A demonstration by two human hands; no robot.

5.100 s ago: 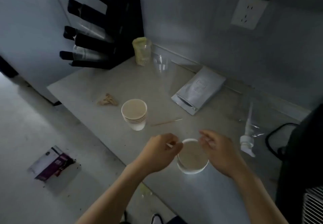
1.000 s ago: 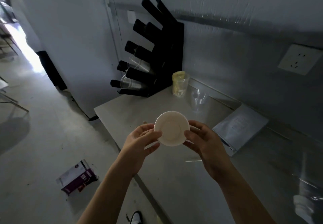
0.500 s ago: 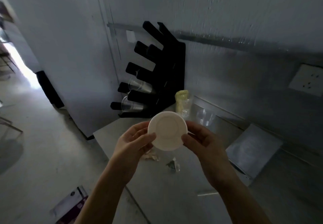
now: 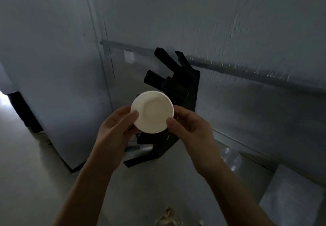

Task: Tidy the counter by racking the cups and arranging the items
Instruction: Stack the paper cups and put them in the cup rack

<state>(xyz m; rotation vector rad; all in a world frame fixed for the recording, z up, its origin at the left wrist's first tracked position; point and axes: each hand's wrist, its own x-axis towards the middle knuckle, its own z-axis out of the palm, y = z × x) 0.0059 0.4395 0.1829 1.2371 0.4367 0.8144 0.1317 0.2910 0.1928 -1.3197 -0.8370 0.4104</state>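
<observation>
I hold a white paper cup (image 4: 152,112) with both hands, its round bottom facing me. My left hand (image 4: 117,127) grips its left side and my right hand (image 4: 189,128) grips its right side. The cup is raised right in front of the black cup rack (image 4: 178,88), which stands at the counter's back left against the wall. The cup covers the rack's middle slots. Clear plastic cups (image 4: 139,149) lie in a lower slot, partly hidden by my left hand.
A clear plastic cup (image 4: 230,157) stands on the grey counter (image 4: 158,187) to the right of the rack. A silver pouch (image 4: 289,197) lies at the right edge. Crumpled paper (image 4: 167,217) sits near the bottom. Floor and a doorway are to the left.
Both hands have lifted the paper cup from the counter and carried it up and back to the rack. My view has tilted upward toward the wall.
</observation>
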